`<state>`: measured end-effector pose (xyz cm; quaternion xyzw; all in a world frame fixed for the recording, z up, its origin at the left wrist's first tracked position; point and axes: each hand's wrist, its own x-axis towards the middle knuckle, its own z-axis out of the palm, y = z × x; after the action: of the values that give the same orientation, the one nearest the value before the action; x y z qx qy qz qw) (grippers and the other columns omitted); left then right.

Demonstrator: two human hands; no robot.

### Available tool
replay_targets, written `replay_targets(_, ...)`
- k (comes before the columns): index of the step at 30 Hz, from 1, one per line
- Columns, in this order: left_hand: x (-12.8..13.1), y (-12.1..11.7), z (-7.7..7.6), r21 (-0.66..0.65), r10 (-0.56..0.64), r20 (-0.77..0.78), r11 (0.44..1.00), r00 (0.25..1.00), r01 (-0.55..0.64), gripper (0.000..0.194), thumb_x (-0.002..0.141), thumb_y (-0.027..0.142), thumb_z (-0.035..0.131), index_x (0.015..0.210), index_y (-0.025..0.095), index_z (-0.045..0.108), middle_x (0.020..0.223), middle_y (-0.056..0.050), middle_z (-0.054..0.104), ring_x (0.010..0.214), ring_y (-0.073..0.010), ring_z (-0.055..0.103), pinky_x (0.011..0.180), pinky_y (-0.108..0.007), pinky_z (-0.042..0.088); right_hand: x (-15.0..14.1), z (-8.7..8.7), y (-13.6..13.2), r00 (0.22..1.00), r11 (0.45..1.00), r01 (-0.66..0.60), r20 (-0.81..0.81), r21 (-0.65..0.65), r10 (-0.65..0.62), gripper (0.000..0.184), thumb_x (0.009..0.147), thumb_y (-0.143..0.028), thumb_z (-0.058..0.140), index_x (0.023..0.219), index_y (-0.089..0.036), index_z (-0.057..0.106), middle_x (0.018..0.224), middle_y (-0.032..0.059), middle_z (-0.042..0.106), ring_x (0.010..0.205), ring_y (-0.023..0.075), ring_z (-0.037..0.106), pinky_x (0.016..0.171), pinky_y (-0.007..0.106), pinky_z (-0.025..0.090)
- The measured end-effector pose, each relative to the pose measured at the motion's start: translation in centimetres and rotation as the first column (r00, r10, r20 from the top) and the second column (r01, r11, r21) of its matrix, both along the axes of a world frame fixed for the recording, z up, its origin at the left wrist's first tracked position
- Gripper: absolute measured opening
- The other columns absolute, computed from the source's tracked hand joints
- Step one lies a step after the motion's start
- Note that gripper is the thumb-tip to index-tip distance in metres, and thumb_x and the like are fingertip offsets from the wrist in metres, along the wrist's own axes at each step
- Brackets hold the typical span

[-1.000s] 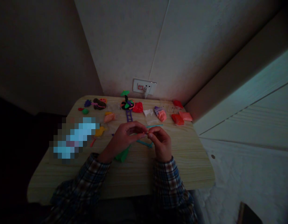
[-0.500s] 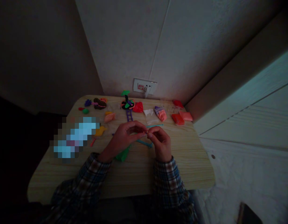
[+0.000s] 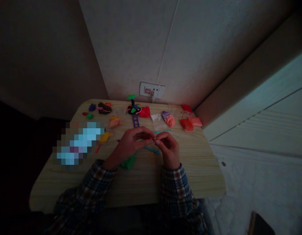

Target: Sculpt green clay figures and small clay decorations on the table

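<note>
The sleeves (image 3: 176,186) are checked in blue, brown and white. A pale wood-grain pattern is borne by the tabletop (image 3: 197,173); the ladder (image 3: 135,125) is coloured purple, the wall switch (image 3: 147,90) red.

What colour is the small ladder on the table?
The ladder is purple; it shows in the head view, the only one here.

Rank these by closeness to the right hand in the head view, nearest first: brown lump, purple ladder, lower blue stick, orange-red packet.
1. Lower blue stick: just left of the right hand.
2. Orange-red packet: beyond the hand, to its right.
3. Purple ladder: beyond, to its left.
4. Brown lump: far left, toward the back.
</note>
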<state>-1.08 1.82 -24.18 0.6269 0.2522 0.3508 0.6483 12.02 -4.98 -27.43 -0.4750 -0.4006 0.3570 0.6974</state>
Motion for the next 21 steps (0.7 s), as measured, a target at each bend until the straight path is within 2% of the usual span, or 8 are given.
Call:
replay_targets(8,0.07,0.19,-0.27,-0.005,0.009,0.014,1.000,1.000,-0.009,0.012,0.069,0.021,0.074,0.076,0.015,0.066,0.074,-0.001,0.068,0.074,-0.0150,0.064,0.074,-0.027,0.052,0.41,-0.22,-0.29,0.999,1.000,0.014,0.040,-0.004,-0.013,0.008,0.077,-0.032,0.070,0.081,-0.024,0.069,0.073,-0.0020,0.067,0.068,0.0130,0.060,0.065,0.027,0.048)
replay_targets(14,0.02,0.14,-0.21,-0.014,0.017,0.004,1.000,1.000,-0.017,0.014,0.068,0.022,0.075,0.074,0.015,0.064,0.073,0.000,0.065,0.074,-0.0153,0.063,0.074,-0.029,0.051,0.28,0.11,-0.21,0.999,1.000,0.005,0.051,-0.011,-0.004,0.007,0.074,-0.029,0.072,0.075,-0.023,0.067,0.071,-0.0016,0.067,0.068,0.0139,0.061,0.065,0.028,0.050)
replay_targets(21,0.06,0.05,-0.13,-0.032,0.027,0.011,0.999,1.000,-0.027,0.012,0.068,0.019,0.075,0.073,0.015,0.065,0.072,0.001,0.064,0.072,-0.0133,0.061,0.072,-0.026,0.050,0.18,0.05,-0.19,0.999,1.000,0.010,0.050,-0.025,-0.009,0.009,0.073,-0.029,0.073,0.075,-0.023,0.067,0.071,-0.0017,0.066,0.069,0.0141,0.060,0.067,0.029,0.050)
